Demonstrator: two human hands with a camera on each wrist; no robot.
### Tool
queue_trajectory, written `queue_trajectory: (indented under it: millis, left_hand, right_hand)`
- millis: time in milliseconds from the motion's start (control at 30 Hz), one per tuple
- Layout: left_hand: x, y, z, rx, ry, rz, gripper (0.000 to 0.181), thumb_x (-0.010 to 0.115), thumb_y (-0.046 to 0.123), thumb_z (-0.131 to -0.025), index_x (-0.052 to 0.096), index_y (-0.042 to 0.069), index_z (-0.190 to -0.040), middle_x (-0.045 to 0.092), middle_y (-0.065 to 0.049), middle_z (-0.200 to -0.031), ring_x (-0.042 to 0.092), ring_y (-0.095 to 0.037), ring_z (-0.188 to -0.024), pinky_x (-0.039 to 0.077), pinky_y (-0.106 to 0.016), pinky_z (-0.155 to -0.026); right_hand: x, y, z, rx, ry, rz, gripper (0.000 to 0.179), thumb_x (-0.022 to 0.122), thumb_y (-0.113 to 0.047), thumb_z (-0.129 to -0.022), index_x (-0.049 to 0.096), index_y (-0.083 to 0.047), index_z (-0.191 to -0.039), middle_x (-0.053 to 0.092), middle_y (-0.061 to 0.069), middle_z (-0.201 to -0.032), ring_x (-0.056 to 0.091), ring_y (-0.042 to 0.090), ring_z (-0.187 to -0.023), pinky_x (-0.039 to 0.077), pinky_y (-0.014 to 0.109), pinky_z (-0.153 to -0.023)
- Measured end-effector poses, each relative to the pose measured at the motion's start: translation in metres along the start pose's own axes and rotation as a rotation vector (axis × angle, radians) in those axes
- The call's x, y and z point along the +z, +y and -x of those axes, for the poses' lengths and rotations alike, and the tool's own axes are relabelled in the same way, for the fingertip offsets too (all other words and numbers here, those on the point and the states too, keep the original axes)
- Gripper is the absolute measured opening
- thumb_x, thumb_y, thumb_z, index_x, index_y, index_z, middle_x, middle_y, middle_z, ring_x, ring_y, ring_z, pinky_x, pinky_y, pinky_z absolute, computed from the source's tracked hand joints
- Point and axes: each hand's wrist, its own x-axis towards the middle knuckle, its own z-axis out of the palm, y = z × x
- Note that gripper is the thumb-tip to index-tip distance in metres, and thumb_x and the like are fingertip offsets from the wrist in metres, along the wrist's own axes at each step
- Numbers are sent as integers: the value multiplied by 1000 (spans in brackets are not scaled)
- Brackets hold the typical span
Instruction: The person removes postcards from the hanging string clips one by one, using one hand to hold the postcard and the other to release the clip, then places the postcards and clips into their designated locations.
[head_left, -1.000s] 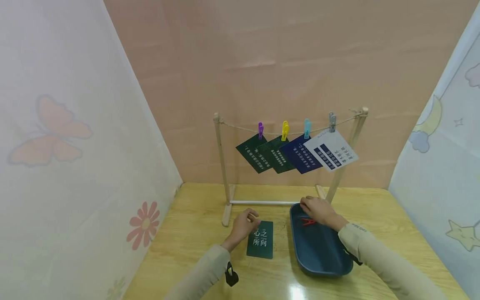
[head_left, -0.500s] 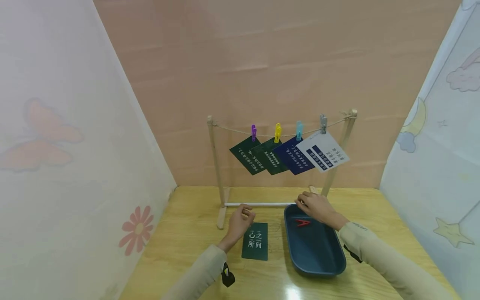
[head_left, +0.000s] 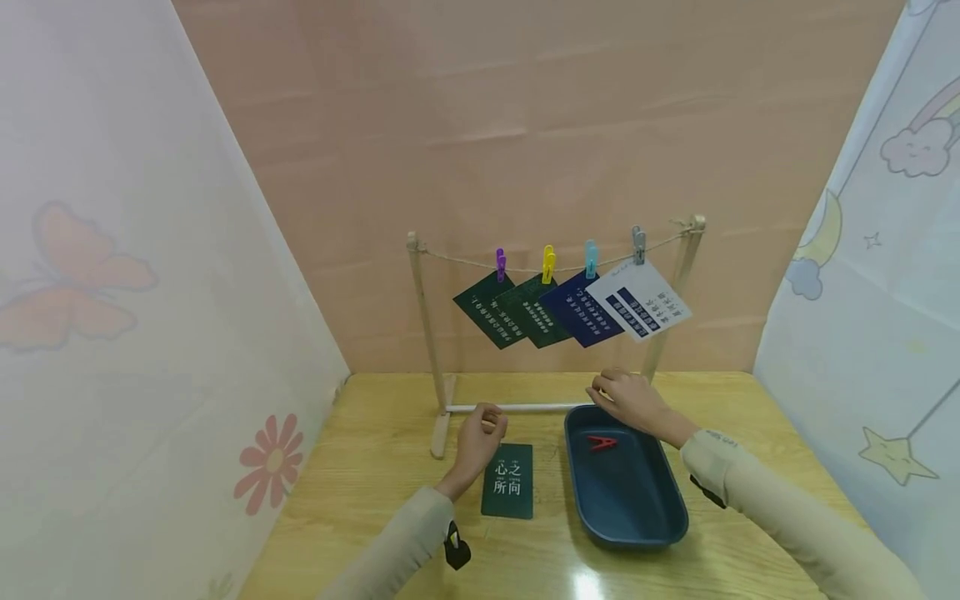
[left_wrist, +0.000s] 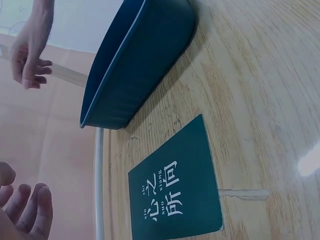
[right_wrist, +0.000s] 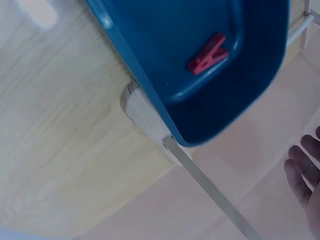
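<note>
A green card [head_left: 507, 481] printed 心之所向, with pinyin "xin zhi suo xiang", lies between a blue tray [head_left: 626, 500] and the left hand [head_left: 476, 439], well in from the back edge of the counter [head_left: 386, 450]. Both hands' fingers bend loosely, gripping nothing. The right hand [head_left: 632, 402] has risen since a second ago, baring the tray's red clothespin [head_left: 602, 443].

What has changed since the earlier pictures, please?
The left hand has moved up from the lying green card, uncovering its lettering; the right hand has moved up from the far end of the blue tray. Nothing was visibly grasped or released. The red clothespin, tray and four hanging cards stayed put.
</note>
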Motion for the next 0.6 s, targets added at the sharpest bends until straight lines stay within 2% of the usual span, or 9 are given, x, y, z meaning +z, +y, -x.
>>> queue_trajectory:
  millis: [133,367,600]
  left_hand:
    - [2,2,-1,13,26,-4,15,60,12,-100,59,2,-112,64,-10,-96,68,-21,-77,56,-25,-58]
    - [3,4,-1,-8,44,28,21,57,9,-101,51,1,-119,64,-10,-94,69,-28,-75,55,-26,-57]
    - [5,5,-3,-12,46,41,22,57,12,-101,51,3,-121,63,-10,-100,67,-21,-77,57,-27,-59]
  right_hand:
    - [-7,3,-7,-25,26,17,13,74,-19,-88,67,-12,-78,61,0,-73,57,16,-57,45,30,-43]
    - [-15,3,-18,-78,60,16,14,72,-17,-88,66,-12,-77,60,0,-71,56,15,-56,40,26,-41]
    - [-17,-2,-30,-167,199,4,13,71,-11,-83,66,-12,-71,59,0,-64,56,16,-52,40,28,-40]
